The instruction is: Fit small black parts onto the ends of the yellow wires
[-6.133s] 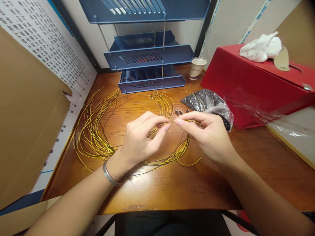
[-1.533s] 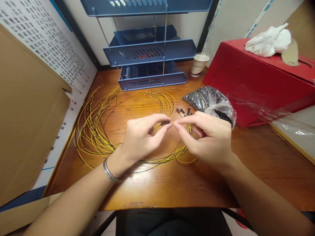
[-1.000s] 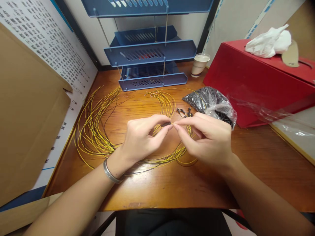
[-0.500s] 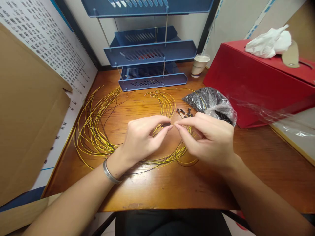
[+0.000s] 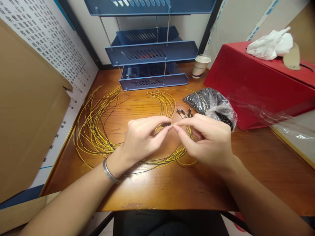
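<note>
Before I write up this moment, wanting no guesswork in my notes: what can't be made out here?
Head view:
Black piece: mostly hidden by the left hand.
Yellow wire: too small at the right hand to tell whether it enters the black piece.
Black-tipped parts: partly behind the right hand; no full count.
Blue rack: top cut off by the upper edge.

We see a glossy wooden surface (image 5: pixel 157 193) across the middle and lower frame. On it we find looped yellow and dark wires (image 5: pixel 104 147) from left to centre, small black parts (image 5: pixel 190 111) and a plastic bag (image 5: pixel 210 101) right of centre, a blue rack (image 5: pixel 152 61) and paper cup (image 5: pixel 200 67) toward the top, a red box (image 5: pixel 256 85) at right.
</note>
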Demonstrator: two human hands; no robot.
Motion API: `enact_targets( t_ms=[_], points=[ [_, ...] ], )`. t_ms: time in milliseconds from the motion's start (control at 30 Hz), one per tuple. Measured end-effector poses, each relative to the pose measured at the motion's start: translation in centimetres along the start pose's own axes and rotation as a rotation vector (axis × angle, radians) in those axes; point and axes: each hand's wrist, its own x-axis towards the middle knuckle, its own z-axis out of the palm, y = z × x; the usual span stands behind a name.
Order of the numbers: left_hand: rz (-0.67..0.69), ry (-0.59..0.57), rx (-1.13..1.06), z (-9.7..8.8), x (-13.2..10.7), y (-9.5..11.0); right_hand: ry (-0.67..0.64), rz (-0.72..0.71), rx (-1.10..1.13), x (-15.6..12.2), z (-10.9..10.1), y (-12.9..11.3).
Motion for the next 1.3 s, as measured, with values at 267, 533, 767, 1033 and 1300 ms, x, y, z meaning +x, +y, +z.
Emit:
enact_targets(
  t_ms=[267,533,767,1033,1300],
  points=[
    [0.029,0.006,-0.005,0.0,0.0,-0.13,-0.008,0.05,-0.008,0.18,0.01,-0.18],
    [0.083,-0.01,-0.008,0.03,0.02,-0.11,-0.05,0.073,0.017,0.16,0.09,-0.2],
    [0.067,0.006,0.032,-0.01,-0.04,0.01,-0.15,0.217,0.08,-0.06,-0.06,-0.27],
    [-0.036,-0.018,-0.024,-0.1,0.08,0.14,-0.258,0.313,0.184,-0.09,-0.23,-0.13],
    [-0.059,-0.017,-0.05,0.01,0.04,0.27,-0.138,0.27,0.209,-0.16,0.04,-0.09]
  ],
)
